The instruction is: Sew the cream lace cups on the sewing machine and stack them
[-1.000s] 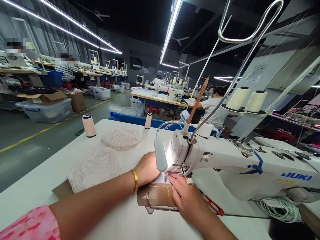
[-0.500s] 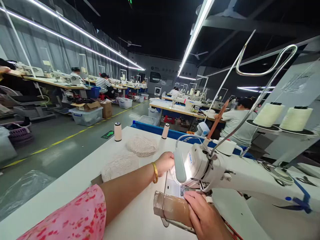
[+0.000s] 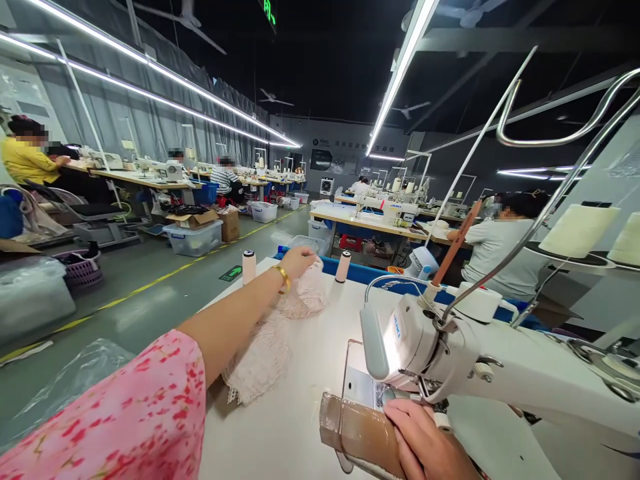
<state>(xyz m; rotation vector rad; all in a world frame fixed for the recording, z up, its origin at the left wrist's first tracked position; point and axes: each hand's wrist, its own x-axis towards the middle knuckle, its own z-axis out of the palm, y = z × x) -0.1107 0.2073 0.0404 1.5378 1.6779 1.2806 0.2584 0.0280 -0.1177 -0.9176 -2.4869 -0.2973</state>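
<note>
While my right hand lies beside the presser foot at the needle end of my JUKI sewing machine, my left arm stretches over the white tabletop to its far side. At the end of that reach, my left hand pinches the upper edge of a pale pink lace piece, which hangs onto the farther lace pile. A second lace pile lies nearer me, partly under my forearm. My right fingers are pressed together and stretched forward over one end of a glossy brown block; whether they grip anything underneath, I cannot tell.

One peach thread cone stands upright just beyond my gold bracelet, and another thread cone stands to the right of the lace. Past the machine head, a white mug sits near a co-worker in a white shirt.
</note>
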